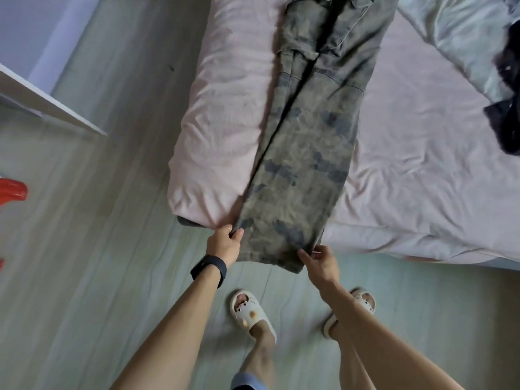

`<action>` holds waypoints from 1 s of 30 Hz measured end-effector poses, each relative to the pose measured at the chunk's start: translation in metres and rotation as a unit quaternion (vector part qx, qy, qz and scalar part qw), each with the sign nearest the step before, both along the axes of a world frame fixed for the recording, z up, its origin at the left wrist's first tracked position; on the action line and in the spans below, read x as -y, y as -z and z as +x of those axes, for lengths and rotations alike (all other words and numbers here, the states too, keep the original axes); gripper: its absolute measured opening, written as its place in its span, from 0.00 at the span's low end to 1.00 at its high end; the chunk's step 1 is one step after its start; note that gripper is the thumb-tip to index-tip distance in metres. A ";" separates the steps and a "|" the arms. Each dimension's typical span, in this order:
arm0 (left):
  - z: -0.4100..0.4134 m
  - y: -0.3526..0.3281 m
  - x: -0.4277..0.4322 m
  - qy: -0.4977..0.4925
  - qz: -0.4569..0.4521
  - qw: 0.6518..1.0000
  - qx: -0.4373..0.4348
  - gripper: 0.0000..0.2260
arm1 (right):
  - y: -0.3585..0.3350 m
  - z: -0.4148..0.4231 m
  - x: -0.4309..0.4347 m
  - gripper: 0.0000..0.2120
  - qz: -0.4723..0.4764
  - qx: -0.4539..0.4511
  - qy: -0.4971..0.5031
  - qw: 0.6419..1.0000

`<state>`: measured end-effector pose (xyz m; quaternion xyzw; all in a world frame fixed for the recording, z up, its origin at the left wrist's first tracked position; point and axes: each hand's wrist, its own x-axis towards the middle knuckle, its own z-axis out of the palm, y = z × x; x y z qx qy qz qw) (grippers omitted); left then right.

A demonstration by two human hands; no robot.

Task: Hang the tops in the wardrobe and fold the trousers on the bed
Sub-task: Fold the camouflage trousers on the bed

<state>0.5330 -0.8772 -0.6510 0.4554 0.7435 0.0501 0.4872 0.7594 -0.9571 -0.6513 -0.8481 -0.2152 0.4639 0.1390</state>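
Camouflage trousers [306, 136] lie lengthwise on the bed [408, 164], folded leg on leg, with the hem hanging over the bed's near corner. My left hand [225, 242] grips the hem's left corner, a dark band on its wrist. My right hand [319, 261] pinches the hem's right corner. The waist end runs out of view at the top. A dark garment [506, 108] lies bunched at the bed's right edge.
A pale grey-green blanket [461, 38] covers the bed's far right. A white shelf or door edge [50, 102] juts in at the left, with something red [12, 190] below it. My slippered feet [250, 313] stand on the pale wood floor.
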 end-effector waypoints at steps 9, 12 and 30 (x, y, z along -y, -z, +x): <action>0.027 0.016 0.010 0.100 0.038 0.989 -0.107 0.14 | 0.015 0.029 0.014 0.07 0.064 0.040 -0.047 0.996; 0.030 0.020 0.024 0.042 0.073 0.988 -0.128 0.10 | 0.023 0.038 0.003 0.04 0.058 0.004 -0.054 0.997; 0.059 -0.104 -0.061 0.210 0.071 0.971 -0.087 0.19 | -0.092 0.053 -0.082 0.20 0.114 0.128 -0.124 0.977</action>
